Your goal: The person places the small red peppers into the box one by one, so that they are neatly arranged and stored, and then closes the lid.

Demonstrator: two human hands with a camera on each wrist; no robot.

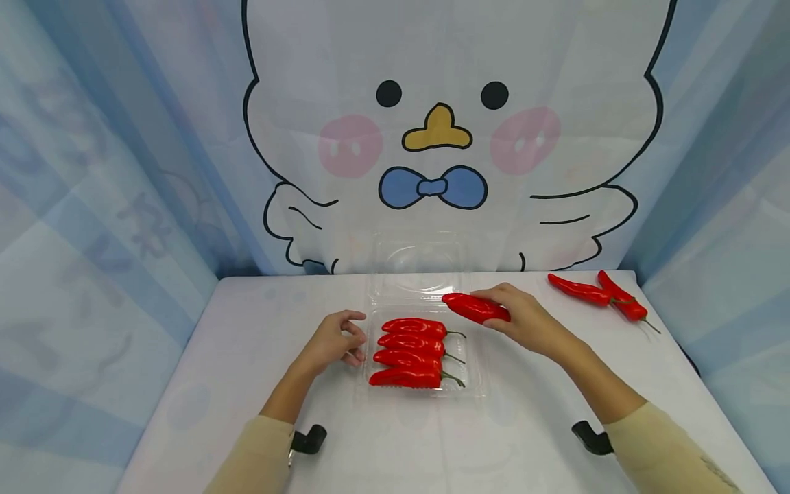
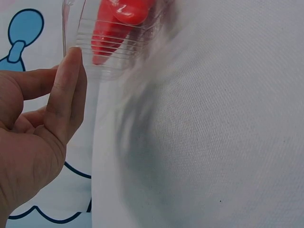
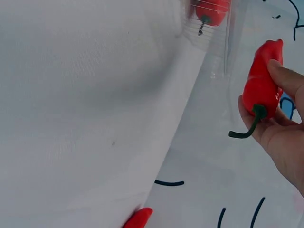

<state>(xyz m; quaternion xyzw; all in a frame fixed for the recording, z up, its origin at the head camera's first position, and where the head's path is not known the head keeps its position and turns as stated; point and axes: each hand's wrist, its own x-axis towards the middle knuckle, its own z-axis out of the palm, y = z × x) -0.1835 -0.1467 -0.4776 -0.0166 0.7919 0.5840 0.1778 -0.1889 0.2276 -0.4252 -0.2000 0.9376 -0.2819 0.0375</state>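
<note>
A clear plastic clamshell box (image 1: pixel 472 374) stands on the white table with its lid raised at the back. Several red chili peppers (image 1: pixel 407 377) lie side by side in it, their green stems toward the right. My right hand (image 1: pixel 521 317) holds another red chili pepper (image 3: pixel 262 80) between thumb and fingers, above the box's back right corner. Its green stem hangs free in the right wrist view. Beside the box's left wall is my left hand (image 1: pixel 333 341), fingers loosely bent and holding nothing, fingertips right at the plastic in the left wrist view.
Two more red chili peppers (image 1: pixel 580 289) lie crossed near the table's back right corner. A curtain (image 1: pixel 432 233) with a cartoon bird hangs behind the table (image 1: pixel 247 322). Black camera mounts (image 1: pixel 308 439) show by both sleeves.
</note>
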